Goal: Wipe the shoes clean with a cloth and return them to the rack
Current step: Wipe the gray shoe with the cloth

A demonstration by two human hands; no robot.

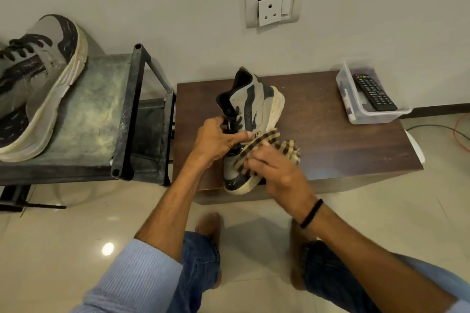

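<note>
**Wiping a grey sneaker on a low table**

I look down through the head camera at two bare hands working on one shoe point(256, 107). It is a grey sneaker with black panels and a cream sole. It sits on a dark brown wooden table point(330, 140), with its toe pointing toward me at the table's near edge and its heel toward the wall.

My left hand point(218, 140) grips the shoe at the laces, fingers curled over the top and the thumb stretched across its side. My right hand point(277, 173) holds a cream and black checked cloth point(269, 143), bunched under the fingers and pressed against the shoe's side near the front. A black band point(311, 213) circles the right wrist. The left forearm comes out of a rolled pale blue sleeve point(142, 274).

To the left stands a dark metal rack point(127, 114), just beside the table. A second shoe point(38, 79) of the same kind lies on its worn top shelf, apart from both hands.

At the far right corner of the table a clear plastic box point(356, 109) holds a black remote control point(373, 91). On the wall above, a white socket plate point(276, 0) hangs loose in its frame. Below the hands I see blue jeans, bare feet and glossy beige floor tiles point(76, 236).
</note>
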